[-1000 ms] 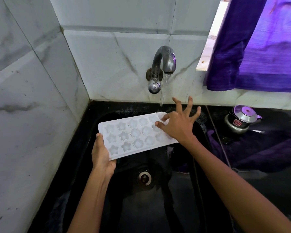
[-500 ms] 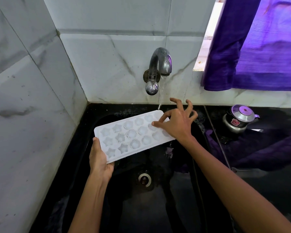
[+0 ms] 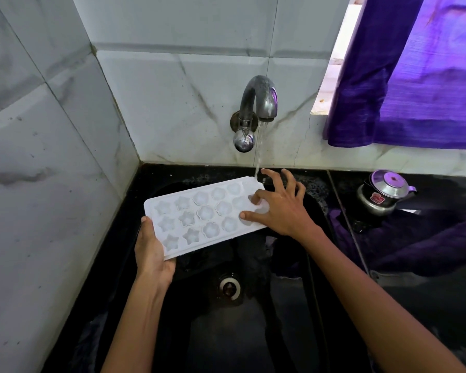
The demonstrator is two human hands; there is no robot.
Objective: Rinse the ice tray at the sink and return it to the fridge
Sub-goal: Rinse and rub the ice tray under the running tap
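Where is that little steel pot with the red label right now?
In the head view, the small steel pot stands at the right on the black counter, beside the sink, below the purple curtain.

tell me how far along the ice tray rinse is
Done: the ice tray is at the sink and the tap is running. In hand: the left hand grips the tray's near end, the right hand has fingers in the far cavities, where the stream lands at the far corner. Left: rinsing the remaining cavities, shutting the tap, returning the tray to the fridge, which is out of view.
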